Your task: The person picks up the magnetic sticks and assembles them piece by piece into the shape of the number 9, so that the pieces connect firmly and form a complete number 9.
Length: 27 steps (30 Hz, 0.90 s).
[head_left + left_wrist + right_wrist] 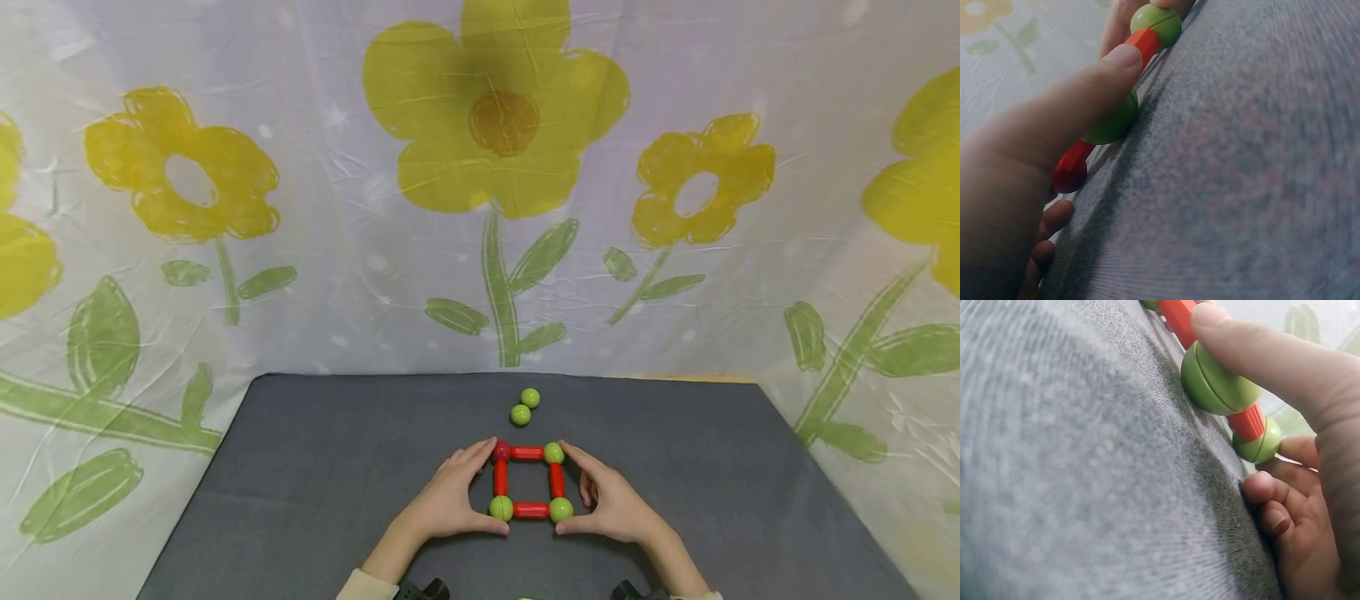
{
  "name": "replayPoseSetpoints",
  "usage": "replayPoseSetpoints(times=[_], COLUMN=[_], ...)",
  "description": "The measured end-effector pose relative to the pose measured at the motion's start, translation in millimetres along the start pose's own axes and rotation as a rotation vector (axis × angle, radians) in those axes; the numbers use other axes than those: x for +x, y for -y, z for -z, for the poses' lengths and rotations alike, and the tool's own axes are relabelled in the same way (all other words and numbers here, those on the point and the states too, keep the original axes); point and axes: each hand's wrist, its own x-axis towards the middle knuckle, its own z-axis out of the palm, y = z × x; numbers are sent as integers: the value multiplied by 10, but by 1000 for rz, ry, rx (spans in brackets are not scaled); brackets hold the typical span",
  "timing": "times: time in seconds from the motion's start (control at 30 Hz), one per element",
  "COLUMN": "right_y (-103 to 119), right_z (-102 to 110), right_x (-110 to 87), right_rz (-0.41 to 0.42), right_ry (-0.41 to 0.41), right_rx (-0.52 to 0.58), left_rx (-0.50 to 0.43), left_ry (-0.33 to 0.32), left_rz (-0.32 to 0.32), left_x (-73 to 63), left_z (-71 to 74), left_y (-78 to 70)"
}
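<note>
A square of red rods (531,510) and corner balls lies on the dark table in the head view. Its far left corner is a red ball (502,451); the other three corners are green balls (561,509). My left hand (450,493) spans the left side, thumb at the near green ball (501,507) and forefinger at the red one. On the opposite side my right hand (618,502) grips likewise, thumb at the near ball (1216,378) and forefinger at the far green ball (1259,440). The remaining right fingers curl beneath the palm.
Two loose green balls (521,415) sit close together beyond the square. Grey cloth covers the table (337,467). A flower-printed curtain (337,275) rises behind the table's far edge and along both sides.
</note>
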Motion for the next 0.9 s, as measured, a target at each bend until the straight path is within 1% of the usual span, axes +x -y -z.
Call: replayPoseSetpoints(times=[0.23,0.5,0.8,0.9], right_y=[-6,25,41,50], right_z=[10,-1,0,9], right_x=[11,14,13,-7], right_rz=[9,-29,-14,-3], right_ry=[-9,11,-1,-8], right_rx=[26,34,42,78], left_rx=[-6,-2,-4,-3], left_ry=[0,14,1,-5], left_rz=[-12,-8,-14,-11], left_x=[15,-4,-14,-13], left_z=[-1,25,26,7], left_y=[24,15,8,12])
